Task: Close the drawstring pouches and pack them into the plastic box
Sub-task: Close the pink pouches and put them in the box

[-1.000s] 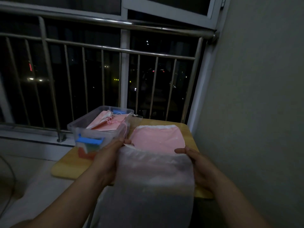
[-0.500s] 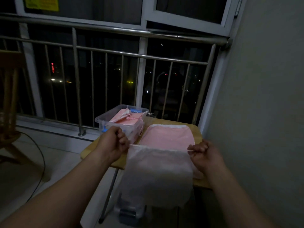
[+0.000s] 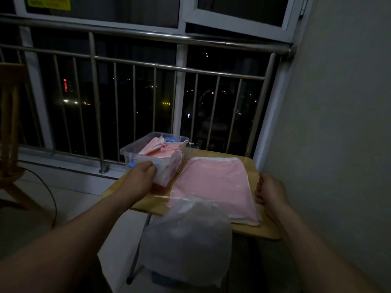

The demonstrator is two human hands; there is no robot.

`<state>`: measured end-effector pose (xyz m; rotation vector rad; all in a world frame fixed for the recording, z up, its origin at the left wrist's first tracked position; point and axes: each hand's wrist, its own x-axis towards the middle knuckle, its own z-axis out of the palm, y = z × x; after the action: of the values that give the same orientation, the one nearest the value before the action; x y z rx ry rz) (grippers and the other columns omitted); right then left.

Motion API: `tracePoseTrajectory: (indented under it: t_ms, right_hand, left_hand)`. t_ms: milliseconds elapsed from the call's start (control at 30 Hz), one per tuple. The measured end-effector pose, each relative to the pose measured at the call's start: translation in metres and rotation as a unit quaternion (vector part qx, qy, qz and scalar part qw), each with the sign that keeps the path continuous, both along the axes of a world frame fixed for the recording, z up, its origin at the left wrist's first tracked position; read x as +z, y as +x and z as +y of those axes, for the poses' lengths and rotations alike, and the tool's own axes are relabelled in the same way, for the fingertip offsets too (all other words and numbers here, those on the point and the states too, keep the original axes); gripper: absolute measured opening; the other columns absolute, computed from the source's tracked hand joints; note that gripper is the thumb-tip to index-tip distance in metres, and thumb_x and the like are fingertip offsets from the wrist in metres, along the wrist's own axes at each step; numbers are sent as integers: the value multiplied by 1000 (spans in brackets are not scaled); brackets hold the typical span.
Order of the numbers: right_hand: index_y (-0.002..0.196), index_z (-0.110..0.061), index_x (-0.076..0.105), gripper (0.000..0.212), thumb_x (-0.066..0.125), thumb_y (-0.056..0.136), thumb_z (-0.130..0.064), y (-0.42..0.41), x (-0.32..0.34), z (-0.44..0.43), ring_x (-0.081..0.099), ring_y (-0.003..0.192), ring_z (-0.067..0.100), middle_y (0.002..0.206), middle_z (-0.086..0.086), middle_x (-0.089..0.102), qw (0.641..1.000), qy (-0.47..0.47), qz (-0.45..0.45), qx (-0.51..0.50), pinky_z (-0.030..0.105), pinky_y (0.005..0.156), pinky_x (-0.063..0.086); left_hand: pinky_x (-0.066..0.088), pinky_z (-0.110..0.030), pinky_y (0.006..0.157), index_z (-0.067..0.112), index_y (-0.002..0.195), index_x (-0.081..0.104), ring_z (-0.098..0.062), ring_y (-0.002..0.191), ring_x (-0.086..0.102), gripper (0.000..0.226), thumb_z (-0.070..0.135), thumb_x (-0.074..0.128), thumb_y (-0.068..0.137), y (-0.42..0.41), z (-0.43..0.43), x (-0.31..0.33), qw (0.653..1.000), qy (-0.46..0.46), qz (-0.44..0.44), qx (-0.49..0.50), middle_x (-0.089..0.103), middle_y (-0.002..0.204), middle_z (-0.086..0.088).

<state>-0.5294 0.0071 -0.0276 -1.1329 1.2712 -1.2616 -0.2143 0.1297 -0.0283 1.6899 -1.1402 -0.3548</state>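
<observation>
We're cinching the pouch (image 3: 186, 240): left hand (image 3: 140, 178) and right hand (image 3: 269, 190) fingers curled, pinching its cords (image 3: 169, 197) we reckon. Next, into the box (image 3: 131, 158) far-left.

You have two hands in view: one left hand (image 3: 141, 178) and one right hand (image 3: 269, 191). You see one plastic box (image 3: 131, 150), one table (image 3: 248, 162), one chair (image 3: 10, 123), one white pouch (image 3: 186, 240) and one pink pouch (image 3: 211, 182) on the table. In the box there are several pink pouches (image 3: 160, 148); their exact number you cannot tell.
</observation>
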Motion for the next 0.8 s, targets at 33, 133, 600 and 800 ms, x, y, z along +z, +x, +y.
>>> tracePoseTrajectory:
  t_ms: [33,133,600,800]
  right_hand:
    - [66,-22,39,33,45,98,-18,4,8,0,30,44,17,54,1,34,1000,-19,6,15,23,43,27]
    - [64,-13,51,41,46,104,-21,23,46,4,50,55,25,55,7,52,992,-65,-9,107,30,55,44]
    - [106,-21,76,51,45,103,-61,75,78,10,72,98,23,85,-2,75,961,-68,89,253,48,98,55]
    - [113,-16,74,27,52,106,-30,60,8,36,73,106,21,107,2,79,922,-7,176,345,47,105,53]
  left_hand:
    - [37,-30,57,11,75,56,-25,74,56,33,17,44,105,-3,-3,4,1000,6,-11,-23,60,77,-9]
    - [42,-27,59,13,85,62,-16,68,56,33,28,44,108,-19,-7,27,994,1,-2,-111,65,77,-1]
    - [26,-22,44,15,90,61,-11,52,39,27,28,43,107,-87,-64,67,886,-29,341,-315,58,82,-5]
    - [24,-22,46,13,94,59,-11,53,38,25,27,44,108,-72,-81,64,882,-41,380,-274,63,84,-6]
